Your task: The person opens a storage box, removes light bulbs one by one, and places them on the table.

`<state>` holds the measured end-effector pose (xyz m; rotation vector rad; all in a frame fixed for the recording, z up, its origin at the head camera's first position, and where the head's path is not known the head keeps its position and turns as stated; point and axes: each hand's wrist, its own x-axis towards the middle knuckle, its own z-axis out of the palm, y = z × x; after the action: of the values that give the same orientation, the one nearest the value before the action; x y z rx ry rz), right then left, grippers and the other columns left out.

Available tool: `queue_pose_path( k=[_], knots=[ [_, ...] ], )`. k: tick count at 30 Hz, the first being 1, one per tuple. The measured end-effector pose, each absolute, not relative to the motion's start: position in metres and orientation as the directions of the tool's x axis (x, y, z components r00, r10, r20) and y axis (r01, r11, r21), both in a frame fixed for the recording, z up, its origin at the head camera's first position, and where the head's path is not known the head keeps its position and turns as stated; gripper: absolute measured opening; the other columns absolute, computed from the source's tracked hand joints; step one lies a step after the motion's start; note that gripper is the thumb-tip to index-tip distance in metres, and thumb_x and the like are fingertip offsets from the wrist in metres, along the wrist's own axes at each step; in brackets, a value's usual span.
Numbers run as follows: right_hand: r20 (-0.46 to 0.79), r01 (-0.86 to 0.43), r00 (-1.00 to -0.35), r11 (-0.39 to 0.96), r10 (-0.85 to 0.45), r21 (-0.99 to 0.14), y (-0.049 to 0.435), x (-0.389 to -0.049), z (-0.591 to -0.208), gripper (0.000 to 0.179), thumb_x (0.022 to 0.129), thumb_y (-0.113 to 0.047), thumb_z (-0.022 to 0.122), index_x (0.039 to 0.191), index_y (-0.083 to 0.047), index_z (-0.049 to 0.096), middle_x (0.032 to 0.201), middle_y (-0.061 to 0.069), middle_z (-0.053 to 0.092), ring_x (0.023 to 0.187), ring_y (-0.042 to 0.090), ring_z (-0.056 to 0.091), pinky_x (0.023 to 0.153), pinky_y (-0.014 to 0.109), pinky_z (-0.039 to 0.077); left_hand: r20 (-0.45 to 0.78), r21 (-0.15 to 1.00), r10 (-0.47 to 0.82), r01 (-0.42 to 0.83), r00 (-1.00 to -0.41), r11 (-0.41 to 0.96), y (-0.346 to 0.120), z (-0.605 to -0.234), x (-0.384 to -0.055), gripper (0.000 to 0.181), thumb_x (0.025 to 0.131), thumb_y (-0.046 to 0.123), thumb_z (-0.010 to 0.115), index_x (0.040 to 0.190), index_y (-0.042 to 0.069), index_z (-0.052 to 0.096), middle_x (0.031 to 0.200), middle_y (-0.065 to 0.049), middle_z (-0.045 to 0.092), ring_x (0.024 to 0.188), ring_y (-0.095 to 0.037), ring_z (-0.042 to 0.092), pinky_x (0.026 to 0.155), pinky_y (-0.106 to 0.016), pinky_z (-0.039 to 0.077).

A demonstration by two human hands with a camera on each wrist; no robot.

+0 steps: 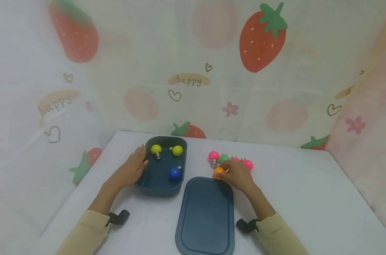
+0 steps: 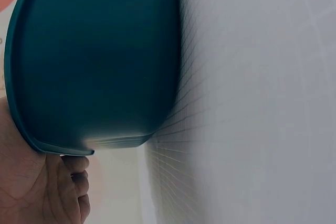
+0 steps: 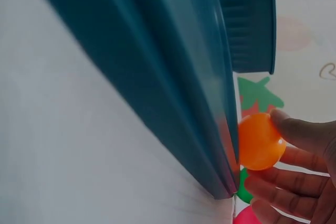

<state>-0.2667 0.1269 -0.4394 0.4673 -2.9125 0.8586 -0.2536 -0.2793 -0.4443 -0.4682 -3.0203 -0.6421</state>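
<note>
A deep blue-grey container (image 1: pixel 157 170) holds two yellow light bulbs (image 1: pixel 177 151) and a blue light bulb (image 1: pixel 175 174). My left hand (image 1: pixel 132 170) rests against its left rim with fingers fairly straight; the left wrist view shows the palm at the container wall (image 2: pixel 100 66). To the right, my right hand (image 1: pixel 240 175) pinches an orange light bulb (image 3: pixel 260 142) between thumb and fingers, beside the far edge of the flat lid (image 1: pixel 208 216). Around those fingers lie a green bulb (image 1: pixel 224 158) and pink bulbs (image 1: pixel 213 156), some partly hidden by the hand.
The white table (image 1: pixel 307 198) stretches to the right and in front. Behind it hangs a strawberry-print cloth (image 1: pixel 186 49), with more cloth at both sides. A black wrist camera (image 1: pixel 119 217) sits at the left sleeve and another (image 1: pixel 246 226) at the right.
</note>
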Motion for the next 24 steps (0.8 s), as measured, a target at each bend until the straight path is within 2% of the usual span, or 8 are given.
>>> queue_pose_path(
  k=[7, 12, 16, 21, 24],
  knots=[
    [0.161, -0.314, -0.949, 0.806, -0.269, -0.502, 0.1271, -0.2658, -0.4397, 0.036, 0.086, -0.032, 0.082, 0.114, -0.009, 0.076, 0.100, 0.004, 0.073, 0.082, 0.018, 0.063, 0.077, 0.038, 0.055, 0.086, 0.397, 0.292, 0.302, -0.952, 0.867, -0.2786, -0.4439, -0.2523, 0.063, 0.112, 0.025, 0.035, 0.159, -0.008, 0.010, 0.167, -0.026, 0.006, 0.154, -0.043, 0.005, 0.123, -0.059, 0.010],
    [0.136, -0.287, -0.958, 0.808, -0.254, -0.515, 0.1263, -0.2657, -0.4414, 0.037, 0.086, -0.032, 0.082, 0.115, -0.008, 0.076, 0.101, 0.004, 0.073, 0.084, 0.019, 0.063, 0.074, 0.036, 0.057, 0.095, 0.403, 0.293, 0.305, -0.952, 0.863, -0.2783, -0.4437, -0.2490, 0.062, 0.111, 0.024, 0.036, 0.158, -0.010, 0.012, 0.166, -0.028, 0.008, 0.154, -0.043, 0.005, 0.123, -0.060, 0.010],
    [0.131, -0.282, -0.959, 0.810, -0.251, -0.513, 0.1262, -0.2665, -0.4428, 0.037, 0.086, -0.032, 0.082, 0.115, -0.009, 0.076, 0.101, 0.004, 0.073, 0.084, 0.020, 0.063, 0.077, 0.038, 0.057, 0.097, 0.400, 0.295, 0.308, -0.951, 0.863, -0.2780, -0.4430, -0.2481, 0.062, 0.111, 0.022, 0.037, 0.158, -0.010, 0.012, 0.166, -0.028, 0.008, 0.154, -0.044, 0.005, 0.122, -0.061, 0.011],
    [0.134, -0.280, -0.960, 0.813, -0.247, -0.510, 0.1271, -0.2667, -0.4434, 0.036, 0.087, -0.033, 0.082, 0.114, -0.010, 0.076, 0.101, 0.004, 0.072, 0.083, 0.019, 0.063, 0.068, 0.030, 0.055, 0.086, 0.392, 0.290, 0.300, -0.953, 0.870, -0.2779, -0.4422, -0.2501, 0.063, 0.111, 0.023, 0.036, 0.159, -0.008, 0.010, 0.167, -0.026, 0.007, 0.154, -0.042, 0.004, 0.123, -0.060, 0.010],
    [0.132, -0.280, -0.960, 0.819, -0.247, -0.501, 0.1277, -0.2669, -0.4436, 0.035, 0.087, -0.033, 0.081, 0.113, -0.011, 0.076, 0.101, 0.004, 0.072, 0.084, 0.019, 0.064, 0.068, 0.030, 0.055, 0.084, 0.391, 0.289, 0.298, -0.954, 0.871, -0.2780, -0.4420, -0.2516, 0.063, 0.111, 0.023, 0.037, 0.159, -0.008, 0.010, 0.167, -0.025, 0.007, 0.154, -0.042, 0.005, 0.123, -0.060, 0.010]
  ],
)
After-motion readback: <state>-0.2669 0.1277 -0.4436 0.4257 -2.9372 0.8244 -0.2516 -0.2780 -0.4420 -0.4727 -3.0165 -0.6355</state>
